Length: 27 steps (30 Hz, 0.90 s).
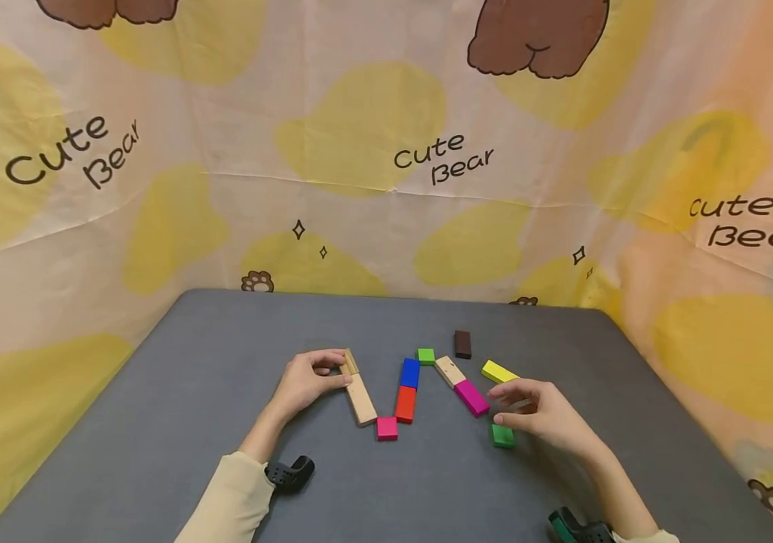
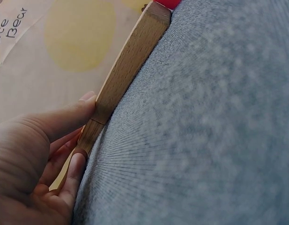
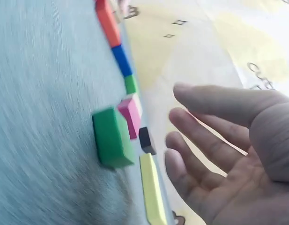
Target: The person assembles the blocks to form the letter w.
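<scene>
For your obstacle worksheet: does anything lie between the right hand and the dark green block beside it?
Nothing visible does. The right hand hovers open just right of the dark green block, with only bare grey mat between them. The magenta block lies up and to the left, out of that gap.

You get even, soft, bright light on the head view; shadows under the blocks are faint. Its edges bow outward, worst from 3 to 9 o'clock. Your right wrist view is motion-smeared, the green block [image 3: 112, 137] soft-edged. Your left wrist view blurs the grey table [image 2: 214, 122] toward 3 o'clock.
</scene>
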Each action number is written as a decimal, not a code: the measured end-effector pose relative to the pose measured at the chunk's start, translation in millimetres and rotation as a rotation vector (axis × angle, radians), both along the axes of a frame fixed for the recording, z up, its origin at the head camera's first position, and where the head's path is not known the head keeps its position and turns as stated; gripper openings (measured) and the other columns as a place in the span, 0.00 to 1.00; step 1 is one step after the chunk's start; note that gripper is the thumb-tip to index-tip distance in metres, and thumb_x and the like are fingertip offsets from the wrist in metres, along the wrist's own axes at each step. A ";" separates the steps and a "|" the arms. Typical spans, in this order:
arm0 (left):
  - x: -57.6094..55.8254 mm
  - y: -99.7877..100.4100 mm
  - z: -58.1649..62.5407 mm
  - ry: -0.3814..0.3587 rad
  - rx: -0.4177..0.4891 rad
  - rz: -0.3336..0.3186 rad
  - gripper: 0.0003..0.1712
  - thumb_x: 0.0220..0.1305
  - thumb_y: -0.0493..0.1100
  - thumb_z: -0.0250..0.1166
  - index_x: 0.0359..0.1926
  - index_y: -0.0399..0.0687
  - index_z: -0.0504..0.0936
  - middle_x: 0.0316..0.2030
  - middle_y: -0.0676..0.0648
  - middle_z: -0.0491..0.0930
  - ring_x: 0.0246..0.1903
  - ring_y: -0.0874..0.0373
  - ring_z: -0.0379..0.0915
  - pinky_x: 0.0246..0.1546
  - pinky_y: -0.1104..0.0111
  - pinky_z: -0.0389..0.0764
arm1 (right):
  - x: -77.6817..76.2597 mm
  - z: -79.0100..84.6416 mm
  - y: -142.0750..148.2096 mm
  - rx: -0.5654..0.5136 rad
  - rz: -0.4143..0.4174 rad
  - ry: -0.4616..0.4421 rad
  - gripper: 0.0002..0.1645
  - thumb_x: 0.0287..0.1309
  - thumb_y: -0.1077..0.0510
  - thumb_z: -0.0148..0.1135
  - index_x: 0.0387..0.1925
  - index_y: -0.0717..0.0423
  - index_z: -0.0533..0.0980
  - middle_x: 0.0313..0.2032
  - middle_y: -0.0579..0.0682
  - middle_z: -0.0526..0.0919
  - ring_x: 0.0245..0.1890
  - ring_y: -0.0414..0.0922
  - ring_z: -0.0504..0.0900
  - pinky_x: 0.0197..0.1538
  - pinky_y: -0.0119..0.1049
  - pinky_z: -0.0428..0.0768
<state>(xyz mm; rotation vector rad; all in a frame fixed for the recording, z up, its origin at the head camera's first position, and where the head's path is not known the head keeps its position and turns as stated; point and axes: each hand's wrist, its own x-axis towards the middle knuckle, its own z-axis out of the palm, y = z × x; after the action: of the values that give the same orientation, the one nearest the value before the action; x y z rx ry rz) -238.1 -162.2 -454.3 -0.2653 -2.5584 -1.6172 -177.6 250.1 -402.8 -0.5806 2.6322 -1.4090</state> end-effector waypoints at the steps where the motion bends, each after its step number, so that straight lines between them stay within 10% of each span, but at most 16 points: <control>1: 0.6 -0.8 0.3 0.001 -0.003 -0.001 0.18 0.50 0.43 0.79 0.44 0.47 0.88 0.53 0.53 0.81 0.54 0.58 0.75 0.52 0.60 0.77 | 5.0 -0.9 -0.9 -0.027 -0.034 -0.007 0.20 0.54 0.59 0.74 0.48 0.61 0.82 0.46 0.56 0.83 0.44 0.51 0.81 0.44 0.38 0.82; 10: -0.2 1.9 -2.1 -0.012 0.010 -0.015 0.19 0.50 0.44 0.80 0.44 0.48 0.88 0.52 0.54 0.82 0.52 0.59 0.76 0.52 0.62 0.77 | 22.4 -12.8 2.6 -0.092 -0.222 -0.013 0.23 0.50 0.58 0.77 0.48 0.58 0.82 0.47 0.56 0.83 0.41 0.51 0.83 0.41 0.37 0.82; 27: -1.5 -1.2 -1.9 -0.004 0.014 -0.001 0.18 0.49 0.44 0.80 0.43 0.49 0.88 0.52 0.54 0.81 0.53 0.60 0.75 0.52 0.61 0.77 | 12.9 -33.8 5.3 -0.124 -0.139 -0.046 0.29 0.44 0.61 0.80 0.50 0.62 0.80 0.46 0.55 0.83 0.44 0.53 0.78 0.41 0.34 0.80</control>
<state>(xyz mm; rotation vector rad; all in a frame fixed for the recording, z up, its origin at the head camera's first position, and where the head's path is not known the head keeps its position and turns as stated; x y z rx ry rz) -239.7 -163.4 -456.2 -0.2631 -2.5488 -1.6373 -164.7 255.4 -436.5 -0.3785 2.6088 -1.6127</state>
